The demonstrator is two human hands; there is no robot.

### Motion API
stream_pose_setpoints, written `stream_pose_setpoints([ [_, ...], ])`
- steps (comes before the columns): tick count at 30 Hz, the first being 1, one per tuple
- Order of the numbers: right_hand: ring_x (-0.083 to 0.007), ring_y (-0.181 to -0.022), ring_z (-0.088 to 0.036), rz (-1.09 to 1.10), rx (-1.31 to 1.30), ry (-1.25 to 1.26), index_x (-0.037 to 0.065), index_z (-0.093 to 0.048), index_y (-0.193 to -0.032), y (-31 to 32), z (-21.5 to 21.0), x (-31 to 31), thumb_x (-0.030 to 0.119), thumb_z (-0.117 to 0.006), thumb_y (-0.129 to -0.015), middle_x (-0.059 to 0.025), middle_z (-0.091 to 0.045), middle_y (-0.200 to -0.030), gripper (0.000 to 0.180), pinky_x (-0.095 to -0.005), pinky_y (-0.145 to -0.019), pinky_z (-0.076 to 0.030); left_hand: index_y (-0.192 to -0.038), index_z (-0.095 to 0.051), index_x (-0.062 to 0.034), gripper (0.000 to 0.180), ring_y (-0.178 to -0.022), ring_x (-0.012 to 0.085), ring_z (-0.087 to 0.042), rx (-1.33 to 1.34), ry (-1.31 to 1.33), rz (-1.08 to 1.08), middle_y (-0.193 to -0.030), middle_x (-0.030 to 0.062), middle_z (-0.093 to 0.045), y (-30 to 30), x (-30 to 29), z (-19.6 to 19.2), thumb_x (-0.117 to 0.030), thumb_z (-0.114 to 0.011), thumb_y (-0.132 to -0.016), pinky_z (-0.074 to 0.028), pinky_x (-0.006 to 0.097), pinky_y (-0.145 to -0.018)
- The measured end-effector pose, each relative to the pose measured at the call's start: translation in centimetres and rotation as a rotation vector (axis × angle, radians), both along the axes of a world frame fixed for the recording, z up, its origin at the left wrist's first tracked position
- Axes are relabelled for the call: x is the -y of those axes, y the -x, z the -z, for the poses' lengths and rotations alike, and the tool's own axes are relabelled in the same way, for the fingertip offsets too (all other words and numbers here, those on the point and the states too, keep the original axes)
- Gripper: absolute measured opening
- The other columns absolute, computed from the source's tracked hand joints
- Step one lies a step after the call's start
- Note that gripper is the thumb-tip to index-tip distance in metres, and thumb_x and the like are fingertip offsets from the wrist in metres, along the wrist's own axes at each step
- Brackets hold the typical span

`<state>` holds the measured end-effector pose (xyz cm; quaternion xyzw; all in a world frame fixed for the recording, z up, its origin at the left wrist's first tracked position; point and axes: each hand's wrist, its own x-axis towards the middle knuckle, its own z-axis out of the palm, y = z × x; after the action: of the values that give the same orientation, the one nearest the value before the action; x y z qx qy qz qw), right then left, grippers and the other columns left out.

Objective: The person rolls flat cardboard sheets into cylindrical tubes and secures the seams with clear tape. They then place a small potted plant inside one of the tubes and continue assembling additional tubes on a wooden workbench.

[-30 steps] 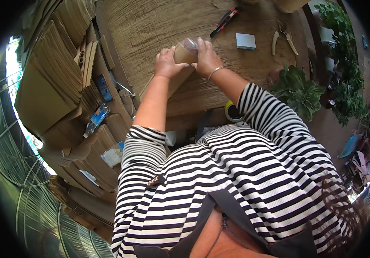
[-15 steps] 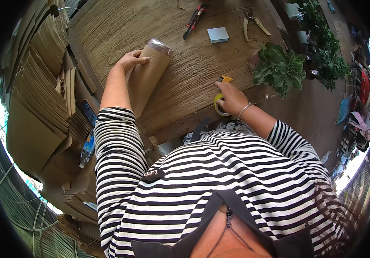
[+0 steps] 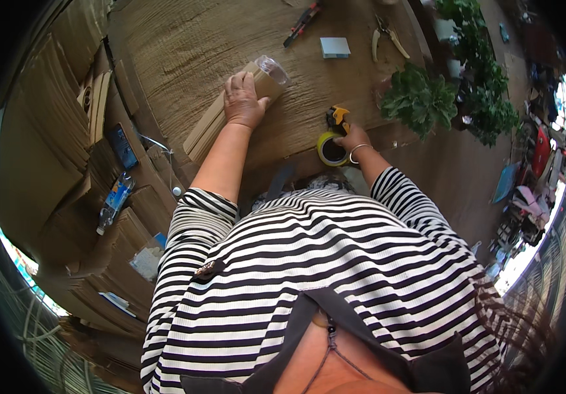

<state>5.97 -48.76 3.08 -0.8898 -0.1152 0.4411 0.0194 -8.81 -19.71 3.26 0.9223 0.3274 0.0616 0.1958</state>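
Observation:
My left hand (image 3: 245, 102) lies over a piece of brown cardboard (image 3: 209, 128) folded lengthwise around a clear plastic-looking object, its fingers curled over the top and the thumb to the right side. Only the rounded clear end (image 3: 272, 68) sticks out at the far end; the rest is covered. In my right hand (image 3: 354, 138), closed on its handle, is a tape dispenser (image 3: 338, 117) with an orange and black head and a roll of yellow-edged tape (image 3: 320, 150). It is held near the table's front edge, to the right of the cardboard.
On the wooden table (image 3: 164, 79) lie a red and black utility knife (image 3: 302, 24), a small pale folded card (image 3: 335, 47) and pruning shears (image 3: 388, 39). Leafy potted plants (image 3: 421, 98) stand at right. Stacked cardboard (image 3: 40, 151) and a plastic bottle (image 3: 115, 202) are at left.
My left hand has moved from the cardboard's left side to its top, and the cardboard is now folded narrower. The tape dispenser is turned more into view in my right hand.

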Motion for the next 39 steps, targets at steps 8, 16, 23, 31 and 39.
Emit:
stream_pose_setpoints([
  [8, -0.0423, -0.117, -0.065, -0.189, 0.075, 0.108, 0.002, -0.042, -0.146, 0.3, 2.6, 1.8, 0.031, -0.089, -0.073, -0.0274, -0.068, -0.124, 0.092, -0.0450, -0.098, -0.053, -0.140, -0.054, -0.0102, 0.084, -0.134, 0.0320, -0.043, -0.022, 0.034, -0.009, -0.142, 0.0076, -0.049, 0.2, 0.7, -0.5, -0.035, -0.090, -0.068, -0.040, 0.044, -0.114],
  [16, -0.0164, -0.093, -0.070, 0.019, -0.085, -0.553, 0.001, -0.067, -0.125, -2.1, -5.0, -2.3, 0.012, -0.078, -0.074, -0.0099, -0.074, -0.104, 0.053, -0.0301, -0.088, -0.054, -0.144, -0.052, -0.0126, 0.084, -0.137, 0.0304, -0.040, -0.008, -0.023, 0.017, -0.147, 0.0043, -0.048, 1.1, 1.4, 0.8, -0.036, -0.087, -0.072, -0.037, 0.045, -0.114],
  [23, -0.0164, -0.112, -0.064, 0.203, -0.427, -0.835, 0.009, -0.055, -0.144, -3.6, -12.3, -13.3, 0.003, -0.072, -0.083, -0.0072, -0.066, -0.130, 0.063, -0.0307, -0.092, -0.054, -0.138, -0.056, -0.0130, 0.079, -0.135, 0.0295, -0.044, 0.068, -0.030, 0.011, -0.146, 0.0036, -0.051, 1.3, 1.6, 0.7, -0.032, -0.088, -0.069, -0.040, 0.045, -0.112],
  [31, -0.0288, -0.113, -0.070, -0.333, 0.087, -0.675, 0.014, -0.059, -0.144, -1.7, -8.7, -22.3, 0.032, -0.074, -0.082, -0.0188, -0.072, -0.124, 0.066, -0.0369, -0.096, -0.054, -0.134, -0.057, -0.0158, 0.070, -0.133, 0.0264, -0.046, 0.204, -0.005, 0.035, -0.142, 0.0027, -0.052, 1.9, 1.2, 2.0, -0.029, -0.084, -0.070, -0.042, 0.045, -0.109],
  [39, -0.0368, -0.110, -0.070, -0.540, 0.248, -0.357, 0.022, -0.056, -0.146, 0.5, -10.3, -24.3, 0.042, -0.073, -0.081, -0.0217, -0.073, -0.118, 0.070, -0.0442, -0.095, -0.055, -0.123, -0.059, -0.0159, 0.059, -0.128, 0.0271, -0.051, 0.250, -0.065, 0.029, -0.143, 0.0049, -0.052, 1.8, 1.2, 2.3, -0.027, -0.081, -0.069, -0.046, 0.044, -0.105],
])
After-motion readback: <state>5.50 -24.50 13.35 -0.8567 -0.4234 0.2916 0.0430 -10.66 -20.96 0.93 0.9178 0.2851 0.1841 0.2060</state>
